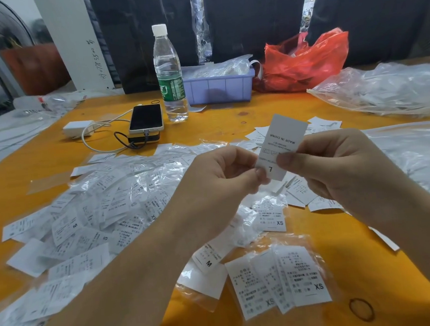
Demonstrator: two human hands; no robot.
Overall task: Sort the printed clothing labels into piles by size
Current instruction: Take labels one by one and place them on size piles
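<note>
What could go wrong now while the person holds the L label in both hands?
1. The L label, pinched by left hand and right hand, may land on the XS pile.
2. A forearm over the loose heap might scatter it.
3. The water bottle could tip.

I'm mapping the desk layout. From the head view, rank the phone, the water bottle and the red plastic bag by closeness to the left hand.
1. Phone: beyond the left hand, slightly to its left.
2. Water bottle: just behind the phone.
3. Red plastic bag: back right, beside the purple bin.
</note>
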